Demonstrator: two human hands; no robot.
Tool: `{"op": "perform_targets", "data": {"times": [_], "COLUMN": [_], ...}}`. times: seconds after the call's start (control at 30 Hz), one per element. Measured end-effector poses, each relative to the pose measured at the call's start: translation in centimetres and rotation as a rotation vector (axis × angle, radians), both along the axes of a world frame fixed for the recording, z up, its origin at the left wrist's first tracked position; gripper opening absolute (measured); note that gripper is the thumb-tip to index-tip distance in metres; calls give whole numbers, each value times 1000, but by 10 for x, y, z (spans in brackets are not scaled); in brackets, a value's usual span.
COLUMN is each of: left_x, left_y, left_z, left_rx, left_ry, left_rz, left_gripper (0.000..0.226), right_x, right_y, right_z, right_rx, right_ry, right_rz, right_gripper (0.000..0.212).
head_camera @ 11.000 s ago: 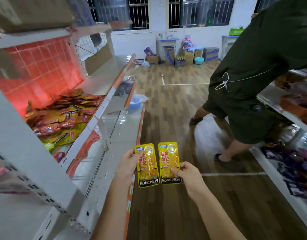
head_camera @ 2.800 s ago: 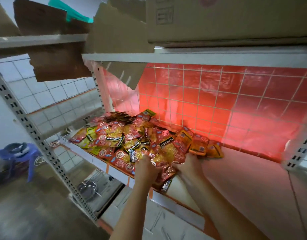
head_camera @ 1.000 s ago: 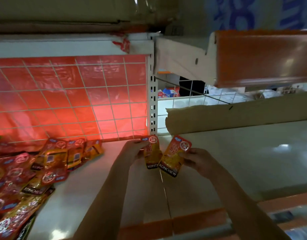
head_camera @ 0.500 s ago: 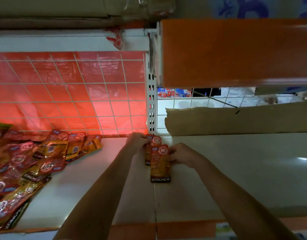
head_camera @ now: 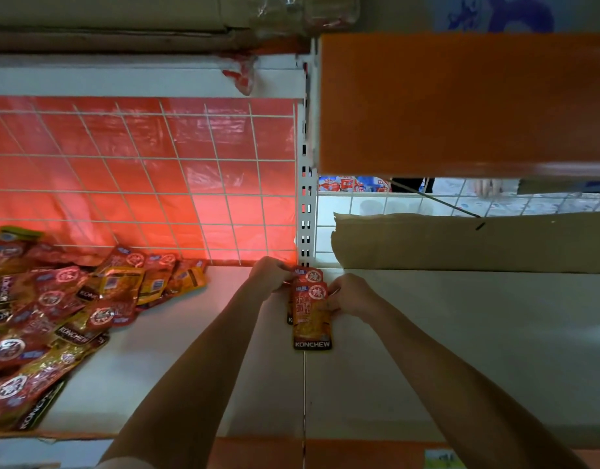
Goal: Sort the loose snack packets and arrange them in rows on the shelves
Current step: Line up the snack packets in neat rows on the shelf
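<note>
Left hand [head_camera: 273, 275] pinches back packet [head_camera: 308, 275], right hand [head_camera: 347, 294] pinches front packet [head_camera: 311, 316]; 2 overlap on shelf [head_camera: 461, 350] — slick foil, row prob slides crooked w/ careless release.

two overlapping packets [head_camera: 311, 313] on shelf [head_camera: 461, 350], packet heap [head_camera: 65, 309] left, cardboard strip [head_camera: 471, 242] behind right

The front snack packet [head_camera: 311, 316] is red and orange with a white-ringed round emblem and a black band lettered KONCHEW in white. The loose pile [head_camera: 54, 313] mixes red and yellow. White wire grid [head_camera: 149, 177] crosses a red backing; the shelf [head_camera: 444, 350] is white, edged orange.
</note>
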State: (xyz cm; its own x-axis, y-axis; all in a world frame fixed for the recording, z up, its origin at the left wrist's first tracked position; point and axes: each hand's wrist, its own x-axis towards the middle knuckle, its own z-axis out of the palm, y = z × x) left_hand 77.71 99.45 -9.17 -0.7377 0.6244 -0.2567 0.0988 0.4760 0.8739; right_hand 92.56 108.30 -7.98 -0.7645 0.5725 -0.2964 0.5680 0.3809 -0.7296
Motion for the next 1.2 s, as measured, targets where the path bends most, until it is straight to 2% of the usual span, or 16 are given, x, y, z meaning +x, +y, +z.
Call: {"op": "perform_targets", "data": {"times": [0.2, 0.37, 0.53, 0.67, 0.83, 1.0, 1.07, 1.2], "left_x": [2, 2, 3, -9, -37, -65, -75, -92], "left_y": [-2, -3, -10, -36, -94, -156, -179, -212], "left_z": [-10, -10, -5, 4, 9, 19, 24, 28], "left_rx": [-4, -124, -187, -316, -464, -544, -531, -658], "left_ry": [149, 327, 442, 614, 803, 814, 814, 768], "left_rz": [-22, -51, -82, -57, -74, 25, 93, 146], "left_gripper": [30, 31, 30, 34, 38, 47, 40, 35], "right_x": [1, 0, -3, -10, -53, -111, -128, -157], "right_y": [-7, -9, -11, -15, -45, -91, -107, -130], "right_z": [0, 0, 9, 33, 35, 16, 11, 5], "right_rx": [0, 13, 252, 331, 388, 365, 388, 434], "right_ry": [1, -12, -142, -31, -11, -37, -37, 0], "right_rz": [-8, -18, -1, -54, 136, 288, 324, 378], "right_gripper": [34, 34, 29, 36, 38, 48, 45, 33]}}
